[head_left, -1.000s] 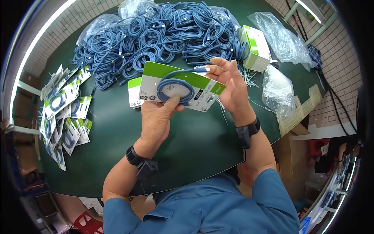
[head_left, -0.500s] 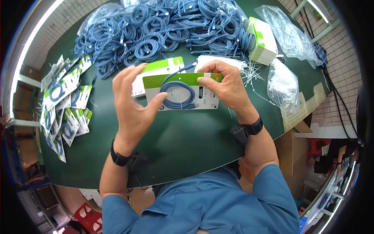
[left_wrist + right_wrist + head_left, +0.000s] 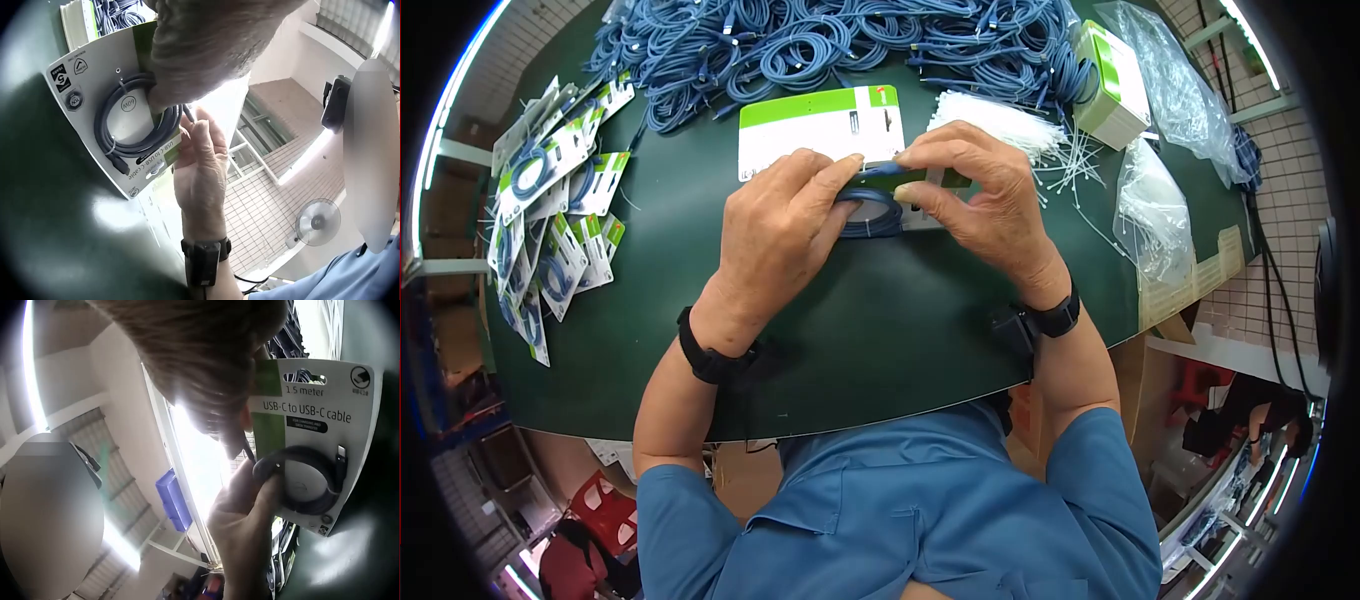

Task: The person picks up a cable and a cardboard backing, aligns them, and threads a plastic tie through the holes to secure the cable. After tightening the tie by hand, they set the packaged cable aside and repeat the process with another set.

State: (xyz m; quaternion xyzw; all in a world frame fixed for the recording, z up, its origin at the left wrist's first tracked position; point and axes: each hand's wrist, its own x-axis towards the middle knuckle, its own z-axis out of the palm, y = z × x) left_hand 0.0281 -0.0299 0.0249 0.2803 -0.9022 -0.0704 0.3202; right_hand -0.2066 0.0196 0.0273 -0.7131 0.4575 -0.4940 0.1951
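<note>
A printed white-and-green card [image 3: 87,94] bears a blue coiled USB-C cable [image 3: 103,128], tied on with thin ties. In the head view the card is tipped almost edge-on between both hands. My left hand [image 3: 785,210] pinches the cable at the card's upper edge, its thumb on the coil in the right wrist view. Opposite, my right hand [image 3: 990,195] grips the card's other end between thumb and forefinger, fingertips close to the cable's loose end. A stack of blank-faced cards [image 3: 820,130] lies just beyond the hands.
Many coiled blue cables [image 3: 800,45] are heaped at the back. Finished-looking carded cables [image 3: 550,200] pile at the left. White cable ties [image 3: 1000,125], a box-like stack of cards [image 3: 1115,85] and plastic bags [image 3: 1155,215] lie to the right.
The left hand, spread apart from the card before, has closed in on the cable. The card has tipped from face-up to nearly edge-on. The right hand still holds the card's right end.
</note>
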